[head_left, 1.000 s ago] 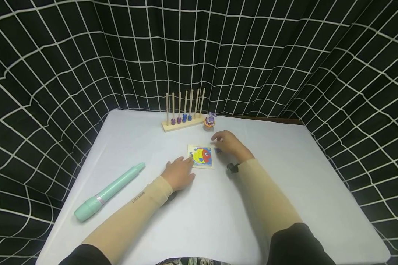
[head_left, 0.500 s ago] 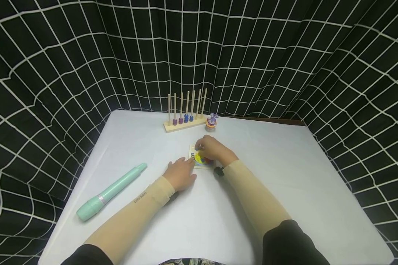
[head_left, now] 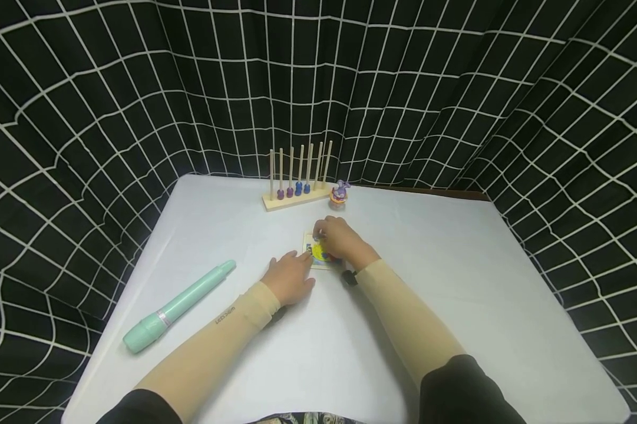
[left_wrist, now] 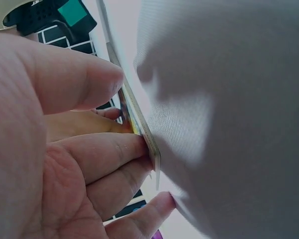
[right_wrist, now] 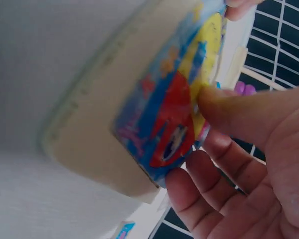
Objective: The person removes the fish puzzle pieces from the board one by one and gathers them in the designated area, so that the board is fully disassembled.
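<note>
A small square wooden fish puzzle (head_left: 318,254) lies flat on the white table, its yellow and red picture set in a pale frame. My left hand (head_left: 288,279) rests at its near left corner, fingers extended and touching the edge; the thumb stands apart in the left wrist view. Over the puzzle's upper right is my right hand (head_left: 342,240), thumb and fingers bent together. They pinch a small bluish puzzle piece (head_left: 316,238), mostly hidden by the fingers. In the right wrist view the thumb (right_wrist: 229,107) lies against the yellow picture. A loose blue and pink piece (right_wrist: 123,230) lies to the puzzle's right.
Behind the puzzle stands a wooden peg rack (head_left: 297,198) with several purple and blue beads. A purple figurine (head_left: 339,193) is beside its right end. A mint-green microphone-shaped stick (head_left: 177,306) lies at the left. Black grid-patterned cloth (head_left: 403,76) surrounds the table.
My right hand has moved left from beside the puzzle to over it, its fingers closing together, and has then stayed nearly still. The left hand keeps its place at the corner.
</note>
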Motion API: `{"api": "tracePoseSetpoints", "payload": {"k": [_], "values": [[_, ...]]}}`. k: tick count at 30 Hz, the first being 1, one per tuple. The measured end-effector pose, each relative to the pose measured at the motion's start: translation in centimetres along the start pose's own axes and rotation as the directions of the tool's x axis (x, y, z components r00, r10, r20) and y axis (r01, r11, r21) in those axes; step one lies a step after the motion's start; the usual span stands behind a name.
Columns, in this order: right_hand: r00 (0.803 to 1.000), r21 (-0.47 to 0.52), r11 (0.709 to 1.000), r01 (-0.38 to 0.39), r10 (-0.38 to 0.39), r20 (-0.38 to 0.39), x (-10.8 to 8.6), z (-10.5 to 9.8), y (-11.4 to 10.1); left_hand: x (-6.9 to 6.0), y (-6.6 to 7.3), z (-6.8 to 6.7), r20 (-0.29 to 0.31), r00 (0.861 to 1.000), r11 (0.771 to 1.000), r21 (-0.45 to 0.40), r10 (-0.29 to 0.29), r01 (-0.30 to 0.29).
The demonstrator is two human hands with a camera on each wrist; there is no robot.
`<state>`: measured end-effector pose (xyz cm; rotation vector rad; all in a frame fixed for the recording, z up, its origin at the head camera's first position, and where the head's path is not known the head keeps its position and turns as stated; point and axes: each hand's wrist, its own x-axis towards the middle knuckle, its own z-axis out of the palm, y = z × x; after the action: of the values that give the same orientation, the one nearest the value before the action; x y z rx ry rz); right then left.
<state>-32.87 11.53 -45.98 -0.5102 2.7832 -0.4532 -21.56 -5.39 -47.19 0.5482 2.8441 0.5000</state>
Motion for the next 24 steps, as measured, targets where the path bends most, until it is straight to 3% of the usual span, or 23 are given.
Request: {"api": "tracePoseSetpoints", "payload": {"k": [5, 15, 20, 24], "values": [[0.999, 0.022, 1.0, -0.022, 0.023, -0.049, 0.1, 0.2, 0.3, 0.0, 0.1, 0.0, 0.001, 1.0, 1.0, 0.008, 0.001, -0.001], [0.998, 0.165, 0.985, -0.043, 0.049, -0.036, -1.1, -0.3, 0.7, 0.0, 0.2, 0.2, 0.004, 1.0, 1.0, 0.016, -0.002, 0.002], [0.992, 0.258, 0.966, -0.014, 0.046, -0.118, -2.2, -1.2, 1.8, 0.0, 0.1, 0.4, -0.003, 1.0, 0.999, 0.029, -0.013, 0.013], [0.979, 0.33, 0.944, -0.033, 0.097, -0.18, -3.0, -2.8, 4.1, 0.2, -0.1, 0.5, -0.003, 1.0, 1.0, 0.021, -0.021, 0.021]]}}
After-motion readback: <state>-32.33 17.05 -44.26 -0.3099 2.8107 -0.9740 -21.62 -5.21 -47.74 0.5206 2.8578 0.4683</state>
